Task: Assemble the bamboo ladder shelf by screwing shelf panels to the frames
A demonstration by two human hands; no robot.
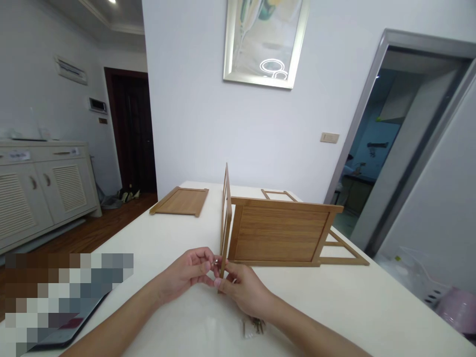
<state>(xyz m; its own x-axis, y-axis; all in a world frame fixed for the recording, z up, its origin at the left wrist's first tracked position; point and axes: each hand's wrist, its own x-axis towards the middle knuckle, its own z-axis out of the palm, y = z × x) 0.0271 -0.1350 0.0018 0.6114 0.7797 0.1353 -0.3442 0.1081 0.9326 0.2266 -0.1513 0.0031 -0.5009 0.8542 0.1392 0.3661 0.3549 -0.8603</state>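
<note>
My left hand [191, 271] is closed in a pinch on a small shiny metal fastener [216, 261], held against the near end of an upright wooden side frame [227, 218]. On the other side of that frame, my right hand [243, 287] grips its lower near end between thumb and fingers. A wooden panel [282, 233] stands on its long edge, meeting the side frame at its left end. Below my right hand lies a small clear bag of metal screws [255, 327], partly hidden by my wrist. My fingers cover most of the fastener.
Another wooden panel [182, 201] lies flat at the back left of the white table [148, 243]. Open wooden frames lie behind the standing panel, one showing at the right [345, 260]. A dark-edged flat device [80, 322], partly blurred out, is at the front left.
</note>
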